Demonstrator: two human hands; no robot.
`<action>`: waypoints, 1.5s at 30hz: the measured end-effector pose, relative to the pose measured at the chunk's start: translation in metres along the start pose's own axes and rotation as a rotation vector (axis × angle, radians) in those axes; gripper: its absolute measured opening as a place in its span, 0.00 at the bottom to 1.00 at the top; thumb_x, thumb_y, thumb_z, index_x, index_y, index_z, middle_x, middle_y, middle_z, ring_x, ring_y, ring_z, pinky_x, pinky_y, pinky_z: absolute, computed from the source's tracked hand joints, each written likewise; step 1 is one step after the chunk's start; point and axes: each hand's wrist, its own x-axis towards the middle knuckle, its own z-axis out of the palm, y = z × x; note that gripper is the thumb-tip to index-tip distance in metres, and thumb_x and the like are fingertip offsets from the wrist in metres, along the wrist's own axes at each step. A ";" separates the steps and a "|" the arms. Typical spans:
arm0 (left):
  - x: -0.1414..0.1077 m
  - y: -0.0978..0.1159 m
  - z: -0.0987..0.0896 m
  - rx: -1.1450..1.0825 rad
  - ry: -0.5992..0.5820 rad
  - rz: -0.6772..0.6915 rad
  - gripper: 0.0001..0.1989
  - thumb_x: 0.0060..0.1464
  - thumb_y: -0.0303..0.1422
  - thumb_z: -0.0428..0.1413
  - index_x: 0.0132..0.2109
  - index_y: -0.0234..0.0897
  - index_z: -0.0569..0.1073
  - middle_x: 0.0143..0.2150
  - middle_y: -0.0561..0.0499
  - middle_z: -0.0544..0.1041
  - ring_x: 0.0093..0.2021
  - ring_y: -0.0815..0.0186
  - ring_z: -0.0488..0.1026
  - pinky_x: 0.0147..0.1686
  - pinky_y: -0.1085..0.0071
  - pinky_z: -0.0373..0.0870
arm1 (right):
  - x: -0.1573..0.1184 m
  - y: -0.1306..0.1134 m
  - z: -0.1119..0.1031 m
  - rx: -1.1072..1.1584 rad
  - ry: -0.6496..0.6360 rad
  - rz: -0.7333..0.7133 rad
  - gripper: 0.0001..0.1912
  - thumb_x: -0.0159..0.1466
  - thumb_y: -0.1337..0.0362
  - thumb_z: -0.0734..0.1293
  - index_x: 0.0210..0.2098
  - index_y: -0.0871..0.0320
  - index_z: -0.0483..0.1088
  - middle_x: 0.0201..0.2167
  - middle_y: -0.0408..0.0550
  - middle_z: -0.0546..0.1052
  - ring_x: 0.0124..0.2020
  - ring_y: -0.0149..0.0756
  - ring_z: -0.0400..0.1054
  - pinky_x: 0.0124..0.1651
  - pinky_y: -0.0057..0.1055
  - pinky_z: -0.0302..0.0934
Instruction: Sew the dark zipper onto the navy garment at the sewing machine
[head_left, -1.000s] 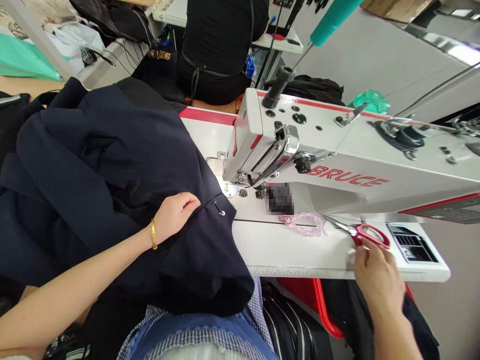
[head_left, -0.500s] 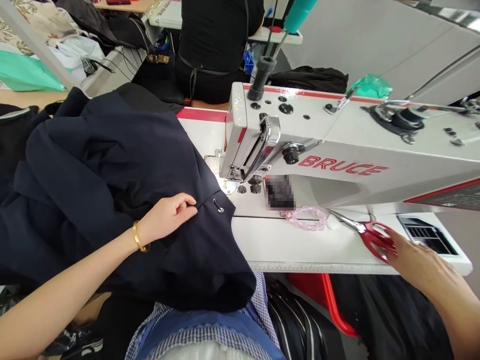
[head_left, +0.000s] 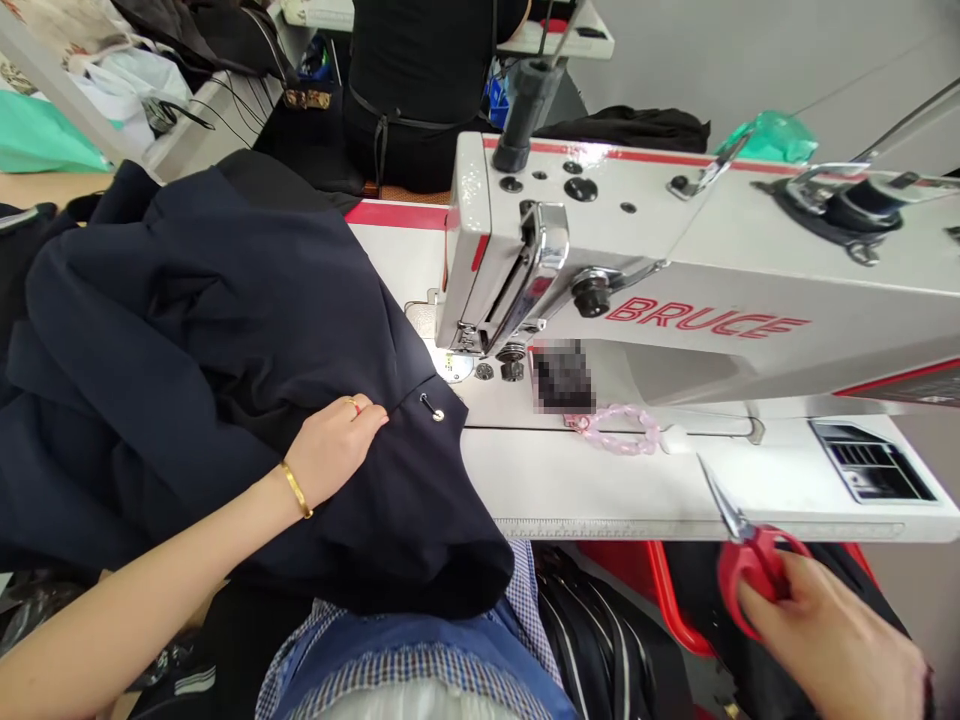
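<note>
White table | navy cloth, creased | left grip pinches it | right grip wraps red-handled scissors

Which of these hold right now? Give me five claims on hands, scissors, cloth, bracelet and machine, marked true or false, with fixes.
1. The right hand holds the scissors. True.

2. The scissors' blades point back at the person's body. False: they point away from it.

3. The left hand is on the dark cloth. True.

4. The pink bracelet is on the left wrist. False: the bracelet lies on the machine bed; that wrist wears a gold bangle.

5. The machine reads BRUCE in red. True.
</note>
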 end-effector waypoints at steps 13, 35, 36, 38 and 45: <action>0.002 -0.012 -0.025 -0.531 -0.314 -0.420 0.14 0.58 0.40 0.40 0.34 0.39 0.65 0.29 0.53 0.74 0.30 0.67 0.72 0.32 0.72 0.65 | -0.088 -0.206 0.020 1.447 -1.578 -0.345 0.28 0.57 0.40 0.58 0.31 0.63 0.63 0.26 0.43 0.66 0.16 0.19 0.56 0.18 0.20 0.47; 0.001 -0.009 -0.026 -0.544 -0.299 -0.404 0.15 0.59 0.41 0.40 0.35 0.38 0.66 0.29 0.52 0.74 0.30 0.65 0.73 0.30 0.72 0.65 | -0.097 -0.255 0.025 1.640 -1.650 0.123 0.26 0.59 0.45 0.59 0.28 0.65 0.65 0.24 0.46 0.71 0.11 0.20 0.59 0.14 0.20 0.47; 0.001 -0.010 -0.025 -0.540 -0.298 -0.399 0.15 0.59 0.41 0.40 0.35 0.38 0.66 0.29 0.52 0.74 0.31 0.65 0.73 0.30 0.72 0.65 | -0.097 -0.256 0.024 1.638 -1.646 0.122 0.26 0.59 0.45 0.59 0.28 0.65 0.65 0.23 0.46 0.71 0.11 0.20 0.59 0.14 0.20 0.48; 0.000 -0.014 -0.027 -0.547 -0.305 -0.400 0.15 0.59 0.40 0.40 0.35 0.38 0.66 0.29 0.52 0.74 0.31 0.65 0.73 0.31 0.71 0.66 | -0.096 -0.255 0.023 1.635 -1.631 0.121 0.25 0.59 0.45 0.60 0.28 0.65 0.65 0.23 0.45 0.71 0.11 0.20 0.59 0.14 0.19 0.48; -0.028 -0.018 -0.039 -0.290 0.140 -0.624 0.11 0.57 0.36 0.45 0.45 0.39 0.66 0.38 0.50 0.73 0.35 0.66 0.72 0.38 0.69 0.68 | -0.095 -0.251 0.023 1.746 -1.664 0.140 0.25 0.61 0.45 0.58 0.29 0.64 0.65 0.23 0.44 0.70 0.11 0.19 0.57 0.16 0.20 0.52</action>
